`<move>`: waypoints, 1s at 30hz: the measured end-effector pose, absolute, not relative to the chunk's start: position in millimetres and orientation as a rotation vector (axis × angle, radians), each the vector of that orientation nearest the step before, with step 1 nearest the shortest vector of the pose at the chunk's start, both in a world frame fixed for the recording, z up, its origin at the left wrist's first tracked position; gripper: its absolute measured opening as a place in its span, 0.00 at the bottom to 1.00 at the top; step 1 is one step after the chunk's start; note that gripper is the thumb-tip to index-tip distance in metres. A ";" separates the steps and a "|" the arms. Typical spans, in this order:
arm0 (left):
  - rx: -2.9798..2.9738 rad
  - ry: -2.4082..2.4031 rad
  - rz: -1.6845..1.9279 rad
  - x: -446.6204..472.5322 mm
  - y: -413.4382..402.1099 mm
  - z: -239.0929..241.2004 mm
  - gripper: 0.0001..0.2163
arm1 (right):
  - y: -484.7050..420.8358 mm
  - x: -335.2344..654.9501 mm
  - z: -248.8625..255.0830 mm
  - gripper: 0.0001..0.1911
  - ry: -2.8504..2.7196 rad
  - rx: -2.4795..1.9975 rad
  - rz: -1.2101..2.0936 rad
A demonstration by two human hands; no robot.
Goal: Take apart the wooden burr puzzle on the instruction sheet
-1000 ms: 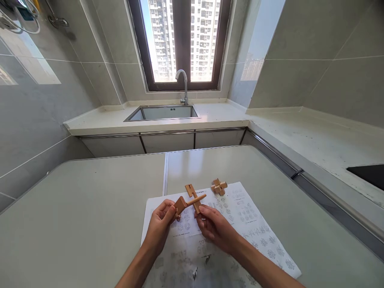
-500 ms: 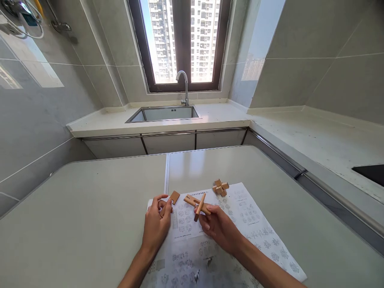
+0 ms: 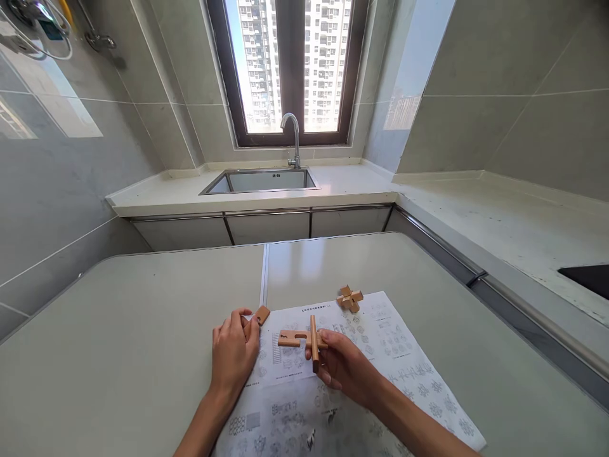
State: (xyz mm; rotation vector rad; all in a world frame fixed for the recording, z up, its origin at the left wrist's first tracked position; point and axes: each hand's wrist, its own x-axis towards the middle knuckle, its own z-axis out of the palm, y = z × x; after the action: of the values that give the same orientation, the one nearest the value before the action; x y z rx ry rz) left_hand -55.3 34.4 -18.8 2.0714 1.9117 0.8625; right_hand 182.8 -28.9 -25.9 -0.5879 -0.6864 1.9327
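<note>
My right hand (image 3: 342, 358) pinches two crossed wooden puzzle pieces above the printed sheet. One is a flat notched piece (image 3: 291, 338) with a slot, pointing left; the other is a slim wooden bar (image 3: 314, 343) standing across it. My left hand (image 3: 235, 349) is closed over another wooden puzzle piece (image 3: 262, 315) at the sheet's upper left edge. Only that piece's far end shows, with a small notch; the fingers hide the rest. Beyond my right hand, an interlocked wooden burr puzzle (image 3: 349, 299) rests at the sheet's top edge.
The instruction sheet (image 3: 404, 393), printed with many small diagrams, lies on the pale table (image 3: 118, 355). Past the table are a counter with a sink (image 3: 259, 182), a faucet (image 3: 295, 139) and a window. Another counter (image 3: 514, 216) runs along the right.
My left hand has moved left and nearer with its piece. My right hand has turned the crossed pieces, so the notched one lies level and the bar stands more upright.
</note>
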 end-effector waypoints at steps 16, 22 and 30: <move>2.353 2.065 0.713 -59.4 35.1 -18.9 0.17 | -28.1 188.2 -35.9 0.34 -0.693 -0.587 1.910; 2.368 2.062 0.751 -61.5 36.5 -22.8 0.15 | -28.7 188.9 -40.1 0.27 -0.738 -0.573 1.937; 2.436 1.427 1.101 -45.3 24.5 -15.3 0.09 | -29.6 186.8 -36.4 0.26 -0.776 -0.569 1.911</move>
State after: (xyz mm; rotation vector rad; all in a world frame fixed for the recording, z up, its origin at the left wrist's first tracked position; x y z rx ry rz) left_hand -45.3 24.5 -15.3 2.4357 1.4268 1.1014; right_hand 186.8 -29.6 -36.4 -0.5694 -0.7765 1.9110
